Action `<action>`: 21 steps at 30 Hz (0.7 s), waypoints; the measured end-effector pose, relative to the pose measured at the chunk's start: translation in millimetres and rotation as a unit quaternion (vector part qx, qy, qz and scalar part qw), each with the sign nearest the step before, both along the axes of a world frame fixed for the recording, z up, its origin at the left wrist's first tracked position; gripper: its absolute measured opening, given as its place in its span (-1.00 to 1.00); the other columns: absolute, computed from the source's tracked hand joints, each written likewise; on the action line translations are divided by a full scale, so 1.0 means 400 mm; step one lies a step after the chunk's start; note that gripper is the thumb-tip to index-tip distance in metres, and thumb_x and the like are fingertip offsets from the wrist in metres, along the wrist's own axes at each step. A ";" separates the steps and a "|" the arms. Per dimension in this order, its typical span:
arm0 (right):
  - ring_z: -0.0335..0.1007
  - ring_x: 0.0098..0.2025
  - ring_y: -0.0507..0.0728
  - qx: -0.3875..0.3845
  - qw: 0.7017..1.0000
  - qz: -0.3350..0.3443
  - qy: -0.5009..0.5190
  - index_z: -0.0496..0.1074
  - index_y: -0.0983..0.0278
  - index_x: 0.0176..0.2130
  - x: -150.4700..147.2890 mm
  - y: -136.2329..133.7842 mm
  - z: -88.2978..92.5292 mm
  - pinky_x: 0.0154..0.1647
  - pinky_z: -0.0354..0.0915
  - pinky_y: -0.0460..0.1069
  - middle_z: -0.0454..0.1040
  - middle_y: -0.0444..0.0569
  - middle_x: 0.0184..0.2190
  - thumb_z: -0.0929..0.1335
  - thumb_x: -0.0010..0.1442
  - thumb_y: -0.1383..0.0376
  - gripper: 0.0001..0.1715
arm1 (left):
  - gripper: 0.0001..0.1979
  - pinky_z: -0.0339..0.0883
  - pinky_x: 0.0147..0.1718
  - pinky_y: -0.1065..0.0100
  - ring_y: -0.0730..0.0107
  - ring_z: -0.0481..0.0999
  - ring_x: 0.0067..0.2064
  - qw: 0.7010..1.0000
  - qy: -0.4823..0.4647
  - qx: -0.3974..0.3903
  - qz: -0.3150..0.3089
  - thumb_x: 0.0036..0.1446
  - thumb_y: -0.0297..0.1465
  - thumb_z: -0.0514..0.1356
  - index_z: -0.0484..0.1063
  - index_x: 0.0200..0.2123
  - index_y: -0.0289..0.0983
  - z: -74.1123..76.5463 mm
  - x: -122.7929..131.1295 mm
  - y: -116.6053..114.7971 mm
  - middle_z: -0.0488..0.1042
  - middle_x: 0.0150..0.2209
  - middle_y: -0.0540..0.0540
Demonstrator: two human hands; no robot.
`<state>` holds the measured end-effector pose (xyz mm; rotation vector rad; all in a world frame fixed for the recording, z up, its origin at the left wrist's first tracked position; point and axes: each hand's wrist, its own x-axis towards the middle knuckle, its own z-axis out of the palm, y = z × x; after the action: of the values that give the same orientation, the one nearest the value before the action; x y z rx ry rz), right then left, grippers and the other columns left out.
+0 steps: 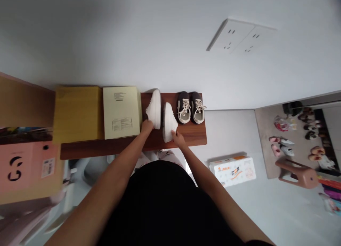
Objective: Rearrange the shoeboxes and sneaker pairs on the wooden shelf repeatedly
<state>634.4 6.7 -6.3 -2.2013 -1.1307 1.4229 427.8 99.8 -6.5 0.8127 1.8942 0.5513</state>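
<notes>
White shoes [153,109], I see, are at the wooden shelf [193,135] between the cream box [121,112] and the dark sneakers [184,107], soles facing each other, the person's left hand [147,125] gripping one by its near end, the right hand [179,138] pinching the other's.

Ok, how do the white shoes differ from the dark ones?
Colour: the white shoes look pale throughout; the dark shoes show cream laces on dark uppers.
Handling: the left hand and right hand each grip one of the white shoes; the dark shoes are untouched.
Pose: the white shoes are staggered, the dark shoes evenly side by side.
Both are pairs.
</notes>
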 end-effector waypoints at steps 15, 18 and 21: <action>0.42 0.13 0.35 0.173 0.958 -0.119 -0.196 0.49 0.27 -0.22 0.305 0.210 -0.020 0.18 0.36 0.19 0.38 0.30 0.18 0.48 0.10 0.18 -0.73 | -0.72 0.41 0.19 0.05 -0.13 0.58 0.20 0.933 0.045 0.012 -0.358 0.22 -0.51 0.20 0.54 -0.01 -0.38 0.069 0.498 0.047 0.58 0.08 -0.47; 0.45 -0.06 0.24 0.201 0.956 -0.181 -0.114 0.34 0.19 -0.33 0.369 0.182 -0.031 0.04 0.41 0.11 0.48 0.05 -0.15 0.53 0.03 0.04 -0.59 | -0.88 0.47 0.08 0.18 -0.04 0.64 0.09 0.960 0.025 -0.008 -0.277 0.22 -0.40 0.21 0.55 -0.25 -0.28 0.077 0.477 0.067 0.65 -0.13 -0.31; 0.40 -0.27 0.11 0.211 0.943 -0.253 0.046 0.24 0.14 -0.20 0.427 0.149 -0.030 -0.17 0.42 0.02 0.41 -0.20 -0.35 0.57 -0.07 -0.09 -0.34 | -0.83 0.53 -0.20 0.34 0.21 0.70 -0.19 0.986 -0.118 -0.042 -0.110 0.25 -0.29 0.16 0.50 -0.26 -0.24 0.080 0.438 0.050 0.60 -0.29 -0.15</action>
<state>805.4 66.2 -18.4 -1.9032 -0.6812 0.9479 603.1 119.9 25.5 0.8498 1.5773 0.4071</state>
